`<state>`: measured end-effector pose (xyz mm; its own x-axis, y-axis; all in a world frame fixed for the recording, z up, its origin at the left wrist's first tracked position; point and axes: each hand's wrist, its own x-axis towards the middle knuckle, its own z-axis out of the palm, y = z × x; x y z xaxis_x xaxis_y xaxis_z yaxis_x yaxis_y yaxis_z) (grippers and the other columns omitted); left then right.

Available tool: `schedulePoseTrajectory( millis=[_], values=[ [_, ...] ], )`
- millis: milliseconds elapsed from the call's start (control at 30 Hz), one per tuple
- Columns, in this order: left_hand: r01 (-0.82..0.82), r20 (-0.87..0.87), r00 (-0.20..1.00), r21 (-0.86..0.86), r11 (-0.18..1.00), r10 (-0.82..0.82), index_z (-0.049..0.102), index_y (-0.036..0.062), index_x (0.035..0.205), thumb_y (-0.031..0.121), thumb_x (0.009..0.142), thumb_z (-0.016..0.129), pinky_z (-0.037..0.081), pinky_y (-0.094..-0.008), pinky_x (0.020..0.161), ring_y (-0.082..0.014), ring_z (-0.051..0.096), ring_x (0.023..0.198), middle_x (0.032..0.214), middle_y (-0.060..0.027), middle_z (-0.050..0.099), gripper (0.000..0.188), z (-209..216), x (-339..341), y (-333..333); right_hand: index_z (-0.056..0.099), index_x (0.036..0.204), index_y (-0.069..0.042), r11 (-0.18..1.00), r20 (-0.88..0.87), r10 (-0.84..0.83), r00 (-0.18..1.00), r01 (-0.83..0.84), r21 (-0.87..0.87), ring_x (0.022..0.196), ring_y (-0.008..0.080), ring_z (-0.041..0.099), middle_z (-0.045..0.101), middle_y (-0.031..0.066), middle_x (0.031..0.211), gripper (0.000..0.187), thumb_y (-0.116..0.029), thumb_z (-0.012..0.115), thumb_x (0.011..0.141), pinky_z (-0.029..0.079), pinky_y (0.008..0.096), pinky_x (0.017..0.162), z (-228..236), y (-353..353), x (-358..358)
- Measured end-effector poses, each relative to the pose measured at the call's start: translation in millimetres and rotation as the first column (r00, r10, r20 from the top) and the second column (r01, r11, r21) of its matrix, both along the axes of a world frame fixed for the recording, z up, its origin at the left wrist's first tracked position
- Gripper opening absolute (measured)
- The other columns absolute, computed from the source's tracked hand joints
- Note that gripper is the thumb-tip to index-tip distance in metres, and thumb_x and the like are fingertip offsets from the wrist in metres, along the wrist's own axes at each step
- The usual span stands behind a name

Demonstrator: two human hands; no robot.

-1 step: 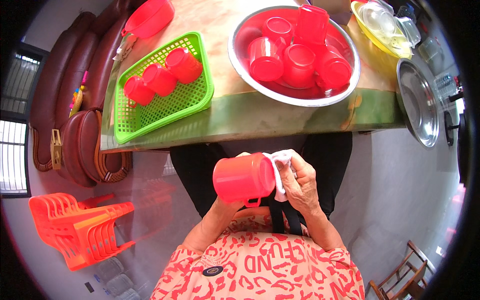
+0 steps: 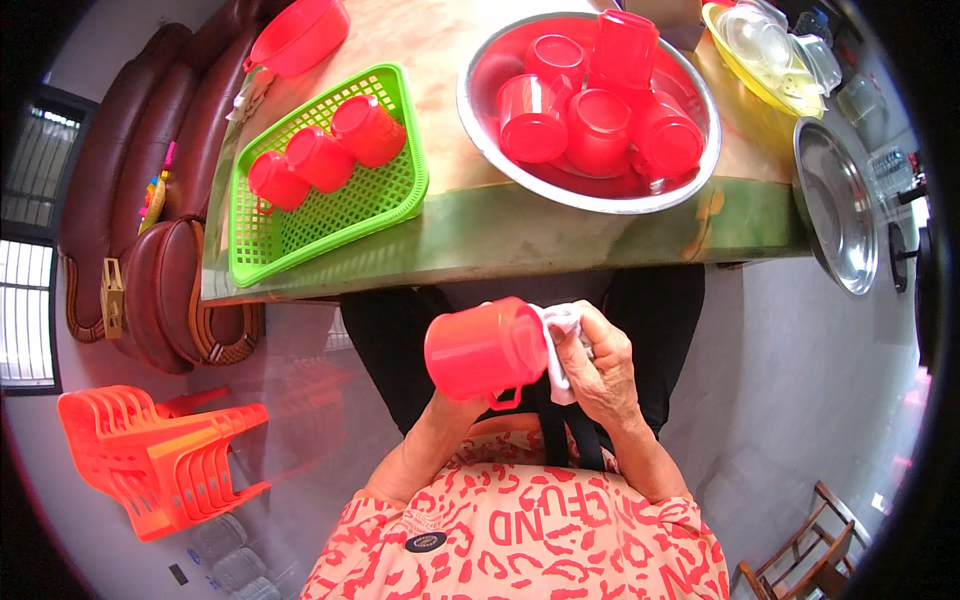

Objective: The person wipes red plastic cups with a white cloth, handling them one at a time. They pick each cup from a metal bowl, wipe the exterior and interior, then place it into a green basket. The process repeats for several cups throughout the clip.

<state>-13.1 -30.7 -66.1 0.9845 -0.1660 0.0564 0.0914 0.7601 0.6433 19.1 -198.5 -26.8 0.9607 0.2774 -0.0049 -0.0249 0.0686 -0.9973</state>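
Observation:
A red plastic mug (image 2: 480, 350) lies sideways in front of my body, its handle pointing down. My left hand (image 2: 455, 410) holds it from behind and below; its fingers are mostly hidden by the mug. My right hand (image 2: 605, 368) pinches a white cloth (image 2: 560, 320) against the right end of the mug. Beyond, on the table (image 2: 480, 235), a green mesh basket (image 2: 325, 240) holds three red mugs (image 2: 318, 160) in a row. To its right a metal basin (image 2: 600, 205) contains several more red mugs (image 2: 600, 120).
A red tub (image 2: 300, 40) stands at the table's far left. A yellow basket (image 2: 745, 65) with clear plastic containers sits far right, beside a round metal lid or tray (image 2: 835, 205). Orange stacked chairs (image 2: 160, 460) and a brown sofa (image 2: 120, 150) are left; a wooden chair (image 2: 810, 555) is lower right.
The mug has turned slightly in my left hand, so its handle shows more below and its right end tips a little. The right hand with the cloth has hardly moved.

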Motion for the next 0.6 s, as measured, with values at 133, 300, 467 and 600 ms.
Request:
schedulePoseTrajectory(
  millis=[133, 300, 467, 600],
  values=[
    [-0.017, -0.029, 0.999, 0.092, 0.996, 0.019, 0.052, 0.0023, 0.125, 0.022, 0.090, 0.064, 0.050, -0.0270, 0.079, -0.0139, 0.060, 0.097, 0.112, -0.0066, 0.061, 0.042, 3, -4, -1, 0.059, 0.104, -0.001, 0.990, -0.048, -0.124, 0.991, 0.127, 0.069, 0.070, 0.0046, 0.053, 0.059, 0.0004, 0.084, 0.019, -0.017, 0.062, 0.093, 0.044, 0.0198, 0.061, 9, 5, -3],
    [-0.118, -0.133, 0.982, 0.117, 0.986, 0.133, 0.050, 0.0054, 0.126, 0.031, 0.093, 0.058, 0.049, -0.0333, 0.091, -0.0195, 0.057, 0.110, 0.122, -0.0096, 0.056, 0.043, 10, -3, -15, 0.059, 0.106, 0.000, 0.995, 0.061, -0.085, 0.994, 0.082, 0.055, 0.072, 0.0022, 0.051, 0.060, -0.0015, 0.082, 0.019, -0.017, 0.056, 0.097, 0.043, 0.0188, 0.060, 8, 11, 2],
    [-0.183, -0.109, 0.973, 0.158, 0.970, 0.202, 0.048, 0.0059, 0.127, 0.033, 0.094, 0.055, 0.048, -0.0360, 0.095, -0.0226, 0.055, 0.114, 0.130, -0.0124, 0.052, 0.043, 4, -3, -19, 0.056, 0.121, 0.001, 0.954, -0.210, -0.004, 0.978, 0.066, 0.291, 0.079, 0.0022, 0.051, 0.062, -0.0018, 0.093, 0.028, -0.016, 0.053, 0.098, 0.044, 0.0187, 0.067, -4, 15, -13],
    [-0.231, -0.164, 0.960, -0.011, 0.973, 0.226, 0.048, 0.0047, 0.126, 0.031, 0.093, 0.056, 0.048, -0.0366, 0.096, -0.0242, 0.056, 0.114, 0.131, -0.0146, 0.051, 0.043, 13, 6, -24, 0.053, 0.124, 0.003, 0.972, -0.174, 0.099, 0.980, -0.058, 0.229, 0.090, 0.0101, 0.056, 0.063, 0.0040, 0.105, 0.030, -0.006, 0.046, 0.096, 0.046, 0.0233, 0.078, -5, 22, -25]
  ],
)
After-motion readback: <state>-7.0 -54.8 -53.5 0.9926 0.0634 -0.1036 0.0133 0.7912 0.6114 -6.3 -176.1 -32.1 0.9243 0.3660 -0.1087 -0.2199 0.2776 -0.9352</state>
